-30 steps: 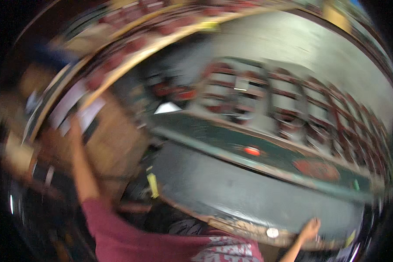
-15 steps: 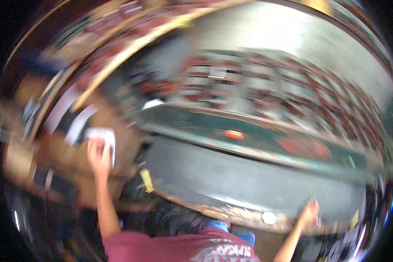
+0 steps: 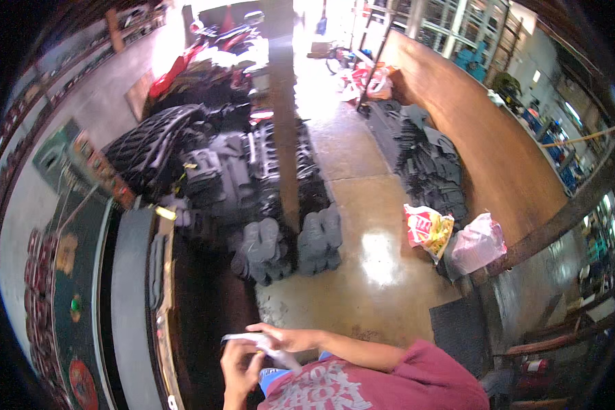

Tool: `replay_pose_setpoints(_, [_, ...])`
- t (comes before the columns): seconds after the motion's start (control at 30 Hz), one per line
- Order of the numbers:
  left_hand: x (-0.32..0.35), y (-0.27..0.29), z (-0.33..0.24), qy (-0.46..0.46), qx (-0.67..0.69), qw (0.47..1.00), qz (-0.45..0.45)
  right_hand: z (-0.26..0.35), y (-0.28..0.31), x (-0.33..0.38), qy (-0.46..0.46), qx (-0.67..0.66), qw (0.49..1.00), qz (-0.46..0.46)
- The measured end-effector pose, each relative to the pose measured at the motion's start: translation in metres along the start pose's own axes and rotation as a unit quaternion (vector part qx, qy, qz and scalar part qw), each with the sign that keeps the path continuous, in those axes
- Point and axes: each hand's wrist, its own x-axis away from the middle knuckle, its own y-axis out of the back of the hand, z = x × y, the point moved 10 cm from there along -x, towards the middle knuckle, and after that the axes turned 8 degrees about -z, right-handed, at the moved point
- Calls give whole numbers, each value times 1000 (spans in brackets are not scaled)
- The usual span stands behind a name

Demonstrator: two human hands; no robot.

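Observation:
Low in the picture, both my hands are close together in front of my maroon shirt, around white paper (image 3: pixel 280 354) that looks like a folded sheet or thin pad. My left hand (image 3: pixel 240 362) has its fingers curled round the left end of it. From the right, my right hand (image 3: pixel 280 337) reaches across with its fingers closed at the upper edge. Most of the paper's face is hidden by the fingers, and anything small between them cannot be made out.
A workbench with a grey top (image 3: pixel 133 294) runs along the left. Stacks of dark sole-shaped pieces (image 3: pixel 263 249) stand ahead beside a wooden post (image 3: pixel 285 137). Further right are a yellow-red bag (image 3: pixel 427 231), a pink plastic bag (image 3: pixel 480 244) and a curved brown panel (image 3: pixel 485 137).
The view has swung from facing the workbench to facing the floor aisle. My hands, wide apart before with the left on white paper, have come together around the paper.

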Motion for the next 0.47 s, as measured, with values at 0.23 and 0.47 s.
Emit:
replay_pose_setpoints(0.23, [-124,-283,-76,-75,124,956,256,52,215,174,50,-124,954,-269])
replay_pose_setpoints(0.47, [-221,-491,-90,-71,175,873,449,87,404,252,5,-54,928,-368])
